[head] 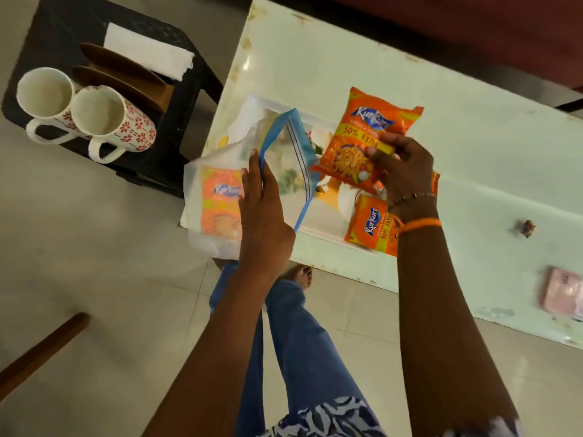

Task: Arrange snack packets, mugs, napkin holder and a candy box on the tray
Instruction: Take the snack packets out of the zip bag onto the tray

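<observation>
Now the right hand (pixel 403 167) pinches one orange snack packet (pixel 362 137) above the tray (pixel 318 231), another packet (pixel 372 223) lying below it. Left hand (pixel 265 212) grips the open zip bag (pixel 252 171), a third packet (pixel 219 206) inside. Far left, two mugs (pixel 85 111) and napkin holder (pixel 126 80) stand on a black stool (pixel 176 89).

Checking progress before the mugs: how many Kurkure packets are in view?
3: one held in the right hand at, one lying on the tray at, one inside the zip bag gripped by the left hand. More may be hidden.
</observation>
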`<move>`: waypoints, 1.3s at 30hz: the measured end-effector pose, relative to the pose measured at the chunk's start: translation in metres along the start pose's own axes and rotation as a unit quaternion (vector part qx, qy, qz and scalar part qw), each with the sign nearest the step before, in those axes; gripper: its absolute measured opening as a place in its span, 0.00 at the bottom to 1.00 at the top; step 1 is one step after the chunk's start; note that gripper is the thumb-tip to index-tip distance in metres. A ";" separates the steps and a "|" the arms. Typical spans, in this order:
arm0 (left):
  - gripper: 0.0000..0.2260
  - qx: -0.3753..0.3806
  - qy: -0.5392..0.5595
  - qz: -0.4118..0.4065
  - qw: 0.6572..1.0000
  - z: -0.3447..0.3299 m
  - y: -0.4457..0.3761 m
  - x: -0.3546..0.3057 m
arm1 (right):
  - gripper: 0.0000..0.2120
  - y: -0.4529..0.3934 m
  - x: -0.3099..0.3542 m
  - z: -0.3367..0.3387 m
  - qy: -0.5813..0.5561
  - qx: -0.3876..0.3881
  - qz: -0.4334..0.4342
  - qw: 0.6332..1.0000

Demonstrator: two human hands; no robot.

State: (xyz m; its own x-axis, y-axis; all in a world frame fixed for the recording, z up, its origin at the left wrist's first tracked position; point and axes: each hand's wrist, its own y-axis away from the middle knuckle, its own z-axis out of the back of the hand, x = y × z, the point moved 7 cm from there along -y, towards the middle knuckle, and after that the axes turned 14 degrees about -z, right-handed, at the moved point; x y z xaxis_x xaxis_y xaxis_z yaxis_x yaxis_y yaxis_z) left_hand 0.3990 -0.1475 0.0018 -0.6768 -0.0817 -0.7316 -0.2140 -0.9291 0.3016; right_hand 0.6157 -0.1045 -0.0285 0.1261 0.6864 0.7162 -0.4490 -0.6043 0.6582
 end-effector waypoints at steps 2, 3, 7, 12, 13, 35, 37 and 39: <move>0.41 -0.003 -0.004 0.004 1.000 -0.002 0.000 0.002 | 0.17 -0.029 -0.002 -0.012 0.027 -0.022 0.003 0.999; 0.41 -0.006 -0.004 0.005 1.000 -0.003 0.000 0.003 | 0.17 -0.043 -0.004 -0.020 0.035 -0.025 -0.001 0.999; 0.39 -0.013 -0.001 -0.006 1.000 -0.008 0.001 0.007 | 0.19 -0.083 -0.018 -0.049 0.075 -0.020 -0.006 0.997; 0.39 -0.020 -0.016 -0.011 1.000 -0.011 0.002 0.009 | 0.15 -0.095 -0.022 -0.053 0.255 -0.052 0.045 0.965; 0.39 -0.019 -0.016 -0.010 1.000 -0.011 0.002 0.009 | 0.14 -0.089 -0.018 -0.045 0.276 -0.072 0.073 0.956; 0.39 -0.083 0.077 -0.037 0.993 -0.003 0.014 0.010 | 0.03 0.032 -0.015 -0.039 0.263 -0.035 0.200 0.943; 0.37 -0.121 0.093 -0.035 0.988 0.010 0.024 0.012 | 0.05 0.064 -0.024 -0.078 0.197 0.108 0.137 0.965; 0.35 -0.169 0.087 -0.032 0.981 0.028 0.035 0.016 | 0.07 0.084 -0.048 -0.124 0.233 0.228 0.050 0.944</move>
State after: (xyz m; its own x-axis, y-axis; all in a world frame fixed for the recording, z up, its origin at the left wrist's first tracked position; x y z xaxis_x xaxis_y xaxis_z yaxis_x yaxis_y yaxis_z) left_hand 0.3613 -0.1714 0.0181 -0.5333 -0.0526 -0.8443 0.0144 -0.9985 0.0531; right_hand 0.4618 -0.1379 -0.0367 -0.3477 0.6560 0.6699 0.0030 -0.7137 0.7004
